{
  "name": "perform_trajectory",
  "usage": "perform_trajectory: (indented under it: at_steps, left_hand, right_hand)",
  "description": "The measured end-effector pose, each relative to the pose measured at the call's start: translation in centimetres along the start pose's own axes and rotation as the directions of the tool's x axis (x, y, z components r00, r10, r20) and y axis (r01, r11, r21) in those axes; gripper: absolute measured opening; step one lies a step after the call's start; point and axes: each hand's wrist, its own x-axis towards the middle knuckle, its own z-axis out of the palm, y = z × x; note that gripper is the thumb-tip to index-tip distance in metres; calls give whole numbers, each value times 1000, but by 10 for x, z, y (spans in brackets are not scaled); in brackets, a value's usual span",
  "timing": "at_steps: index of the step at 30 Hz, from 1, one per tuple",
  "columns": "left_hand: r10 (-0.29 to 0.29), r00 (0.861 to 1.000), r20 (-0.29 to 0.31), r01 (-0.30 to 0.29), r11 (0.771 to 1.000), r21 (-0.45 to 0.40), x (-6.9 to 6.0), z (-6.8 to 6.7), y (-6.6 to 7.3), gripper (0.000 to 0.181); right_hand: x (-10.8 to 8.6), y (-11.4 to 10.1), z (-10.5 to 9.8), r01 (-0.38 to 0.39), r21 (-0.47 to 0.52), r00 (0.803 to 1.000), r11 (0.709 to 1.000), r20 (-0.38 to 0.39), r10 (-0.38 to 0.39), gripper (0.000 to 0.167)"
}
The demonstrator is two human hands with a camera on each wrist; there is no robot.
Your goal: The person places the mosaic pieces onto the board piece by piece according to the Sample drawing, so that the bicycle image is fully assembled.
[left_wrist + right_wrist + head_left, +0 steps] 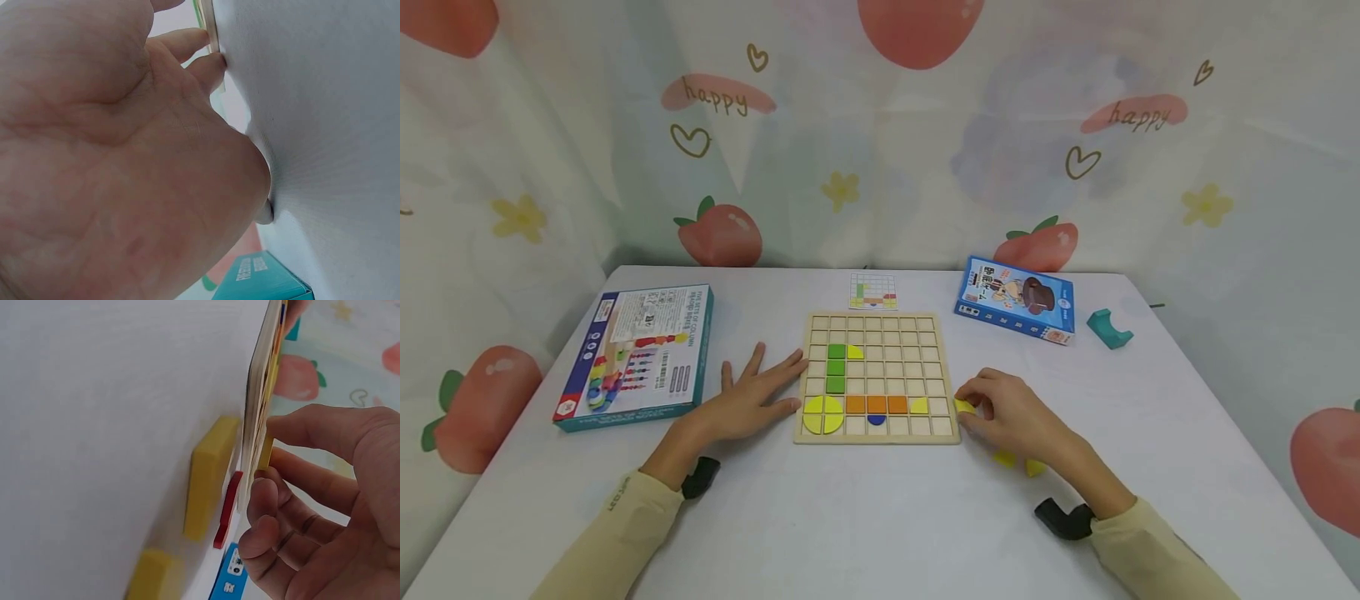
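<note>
A wooden grid board (876, 325) lies mid-table, bearing green squares (836, 368), orange squares (876, 405), a blue half-disc (876, 420) and yellow quarter-circle pieces (823, 415). My left hand (748, 402) has its fingers spread, the fingertips touching the board's left edge. Between thumb and fingertip, my right hand (1011, 408) pinches a yellow piece (267, 450) at the board's right edge; its exact shape is partly hidden. Loose yellow pieces (209, 475) lie on the table below that hand, and a red piece (229, 509) shows beside them in the right wrist view.
Behind the board lies a pattern card (872, 292). A large teal-edged box (640, 350) is at the left, and a blue box (1017, 298) at the back right. A teal curved block (1108, 329) sits right of it. A printed curtain (880, 167) hangs behind the table.
</note>
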Motion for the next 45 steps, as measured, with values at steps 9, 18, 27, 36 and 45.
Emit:
perform_trajectory:
  at_steps: [9, 18, 27, 36, 45]
  left_hand:
    - [-1, 1000, 0, 1, 1000, -7, 0, -1, 1, 71]
    - [2, 1000, -3, -2, 1000, -1, 1, 0, -1, 71]
    - [8, 1000, 0, -8, 1000, -8, 1, 0, -2, 72]
    - [3, 1000, 1, -3, 1000, -3, 1, 0, -2, 71]
    - [0, 1000, 1, 0, 1000, -2, 1, 0, 0, 71]
  right_hand:
    - [15, -13, 6, 59, -23, 997, 998, 43, -58, 25]
    - [23, -18, 9, 92, -34, 994, 995, 60, -90, 24]
    - [24, -18, 11, 83, -38, 994, 996, 69, -80, 25]
    - [24, -18, 12, 81, -26, 994, 996, 73, -79, 26]
    - [22, -17, 11, 82, 15, 994, 996, 73, -83, 27]
